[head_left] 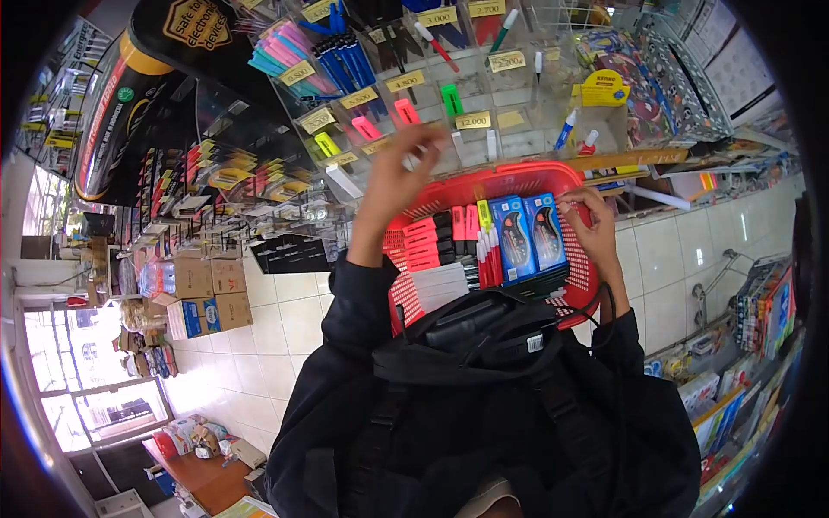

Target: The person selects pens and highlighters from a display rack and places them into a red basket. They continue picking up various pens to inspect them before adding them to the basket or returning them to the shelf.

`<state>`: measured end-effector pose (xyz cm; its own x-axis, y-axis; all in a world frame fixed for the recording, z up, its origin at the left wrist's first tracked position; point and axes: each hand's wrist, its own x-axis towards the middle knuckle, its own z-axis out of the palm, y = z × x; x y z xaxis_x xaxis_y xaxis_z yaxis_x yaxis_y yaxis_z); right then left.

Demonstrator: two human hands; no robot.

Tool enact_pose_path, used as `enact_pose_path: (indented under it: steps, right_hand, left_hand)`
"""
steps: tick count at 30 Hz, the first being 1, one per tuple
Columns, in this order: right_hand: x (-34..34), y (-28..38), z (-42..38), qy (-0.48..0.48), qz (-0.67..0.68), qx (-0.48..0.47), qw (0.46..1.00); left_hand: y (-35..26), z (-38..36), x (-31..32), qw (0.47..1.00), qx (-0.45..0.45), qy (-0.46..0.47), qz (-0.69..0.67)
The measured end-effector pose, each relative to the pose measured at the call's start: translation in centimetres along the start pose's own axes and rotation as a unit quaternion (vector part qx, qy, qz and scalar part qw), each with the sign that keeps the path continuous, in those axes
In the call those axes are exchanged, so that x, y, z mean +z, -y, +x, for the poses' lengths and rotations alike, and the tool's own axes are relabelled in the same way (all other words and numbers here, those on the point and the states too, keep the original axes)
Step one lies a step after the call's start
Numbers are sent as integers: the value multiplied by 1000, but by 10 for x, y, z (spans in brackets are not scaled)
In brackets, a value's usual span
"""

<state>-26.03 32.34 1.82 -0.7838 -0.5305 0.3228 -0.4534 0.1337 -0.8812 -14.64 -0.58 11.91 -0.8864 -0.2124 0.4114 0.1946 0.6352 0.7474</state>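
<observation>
My left hand [404, 173] is raised over the far left rim of a red plastic basket [566, 171], in front of the pen display. Its fingers are bent and slightly blurred, with a gap between thumb and fingers and nothing plainly held. At the basket's right side, beside the blue boxes [546, 231], my right hand [591, 226] has its fingers bent and apart. Inside the basket lie pink highlighters [421, 243], black pieces, a yellow highlighter [484, 214], red-and-white markers [489, 259] and a stack of white items [440, 285].
A clear display rack with price tags [473, 120] holds pink, green and yellow highlighters [326, 144], pens [345, 65] and markers [566, 129]. A black bag [466, 345] hangs at my chest. Cardboard boxes [207, 298] stand on the tiled floor at left. Shelves of goods [760, 311] stand at right.
</observation>
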Motion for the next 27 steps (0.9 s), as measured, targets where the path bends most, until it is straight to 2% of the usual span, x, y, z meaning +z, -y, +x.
enact_pose_path:
  steps: [2, 3, 5, 8, 9, 13, 16, 22, 25, 27]
  right_hand:
    - [-1, 1, 0, -1, -9, 0, 1000]
    - [-1, 1, 0, -2, -7, 1, 1000]
    - [-1, 0, -1, -5, -2, 6, 1000]
    - [-1, -1, -1, -1, -3, 11, 1000]
    - [-2, -1, 0, 1, -8, 12, 1000]
    - [0, 0, 0, 3, -19, 13, 1000]
    - [0, 3, -1, 0, -22, 12, 1000]
    - [1, 2, -1, -3, -31, 6, 1000]
    - [0, 4, -1, -3, -29, 5, 1000]
    - [-1, 5, -1, -3, -30, 8, 1000]
  left_hand:
    - [-4, 11, -30, 985, 17, -162, 54]
    - [-5, 14, -44, 966, 15, -245, 78]
    - [9, 19, -73, 915, 66, -355, 180]
    - [9, 20, -90, 907, 20, -362, 216]
    - [15, 18, -94, 917, 4, -329, 226]
    - [36, 16, -90, 943, -34, -306, 123]
    - [48, 20, -86, 944, -23, -320, 80]
    - [29, 30, -95, 946, -50, -312, 67]
    - [14, 33, -105, 932, 24, -361, 39]
    - [-6, 31, -107, 910, 42, -413, 2]
